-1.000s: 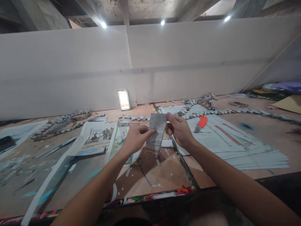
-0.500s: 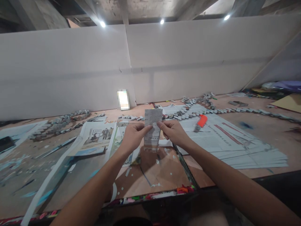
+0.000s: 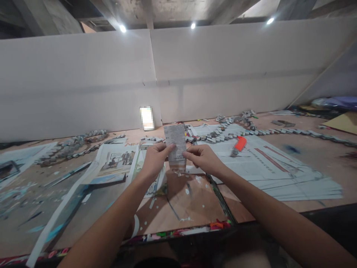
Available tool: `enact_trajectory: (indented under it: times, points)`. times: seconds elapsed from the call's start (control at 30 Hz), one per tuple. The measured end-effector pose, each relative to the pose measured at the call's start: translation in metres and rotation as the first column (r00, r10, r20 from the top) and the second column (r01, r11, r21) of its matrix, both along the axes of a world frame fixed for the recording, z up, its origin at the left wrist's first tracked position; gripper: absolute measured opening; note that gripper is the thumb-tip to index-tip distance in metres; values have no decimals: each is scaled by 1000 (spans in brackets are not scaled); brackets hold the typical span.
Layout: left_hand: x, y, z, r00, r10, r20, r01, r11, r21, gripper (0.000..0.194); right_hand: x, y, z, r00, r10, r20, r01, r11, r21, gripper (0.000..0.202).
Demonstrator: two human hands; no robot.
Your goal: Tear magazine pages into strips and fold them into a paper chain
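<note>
Evidently, a narrow strip of printed newspaper [image 3: 176,134] is hanging upright in both hands, above the middle of the worktop [image 3: 192,208] and back from its front edge. The left hand [image 3: 155,158] is grasping the strip's left side, thumb lying across the print; the right hand [image 3: 205,158] is pinching its lower right edge between thumb and fingers. Just behind, a folded-paper chain [image 3: 216,137] is stretching toward the worktop's right edge. An orange-handled tool [image 3: 239,145] is resting on overlapping newspaper sheets [image 3: 295,182] to the right. An illustrated newspaper page [image 3: 119,158] is lying left of the hands, and another chain [image 3: 74,143] is curling near the back left corner. Colourful scraps [image 3: 220,225] are lining the front edge.
</note>
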State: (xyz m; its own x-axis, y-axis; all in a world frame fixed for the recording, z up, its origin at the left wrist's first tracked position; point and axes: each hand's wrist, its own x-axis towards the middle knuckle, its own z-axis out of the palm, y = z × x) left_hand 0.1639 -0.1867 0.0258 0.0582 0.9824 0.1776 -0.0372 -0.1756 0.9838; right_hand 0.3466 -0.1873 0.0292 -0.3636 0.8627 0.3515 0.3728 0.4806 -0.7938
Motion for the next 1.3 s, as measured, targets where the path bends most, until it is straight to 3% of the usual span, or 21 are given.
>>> enact_trajectory:
  times: [0.33, 0.43, 0.53, 0.63, 0.77, 1.0, 1.13, 1.3]
  points:
    - [-1, 2, 0, 994, 40, 97, -36, 998, -46, 37, -5, -2, -1, 1000, 14, -4, -14, 997, -82, 25]
    - [-3, 4, 1, 989, 75, 125, -68, 996, -55, 38, -6, -3, 0, 998, 62, 0, -61, 989, -133, 16]
    - [-5, 7, 1, 984, 93, 151, -83, 994, -70, 40, -7, -3, -1, 995, 103, 11, -101, 985, -143, 26]
    - [-7, 8, 1, 979, 88, 185, -71, 993, -93, 39, -7, -3, -3, 987, 161, 16, -157, 976, -152, 23]
    - [-6, 7, 1, 972, 90, 218, -71, 993, -95, 37, -5, -2, -3, 966, 220, 138, -204, 971, -122, 26]
    - [-8, 8, 3, 957, 148, 250, -124, 986, -108, 38, 4, -1, -2, 910, 386, 154, -345, 908, -236, 9]
    - [-10, 9, 3, 956, 169, 240, -149, 984, -100, 38, 2, -3, 0, 941, 337, 26, -318, 909, -269, 26]
    - [-5, 6, 3, 961, 149, 235, -119, 983, -137, 33, -4, -2, -3, 982, 183, -49, -189, 935, -299, 30]
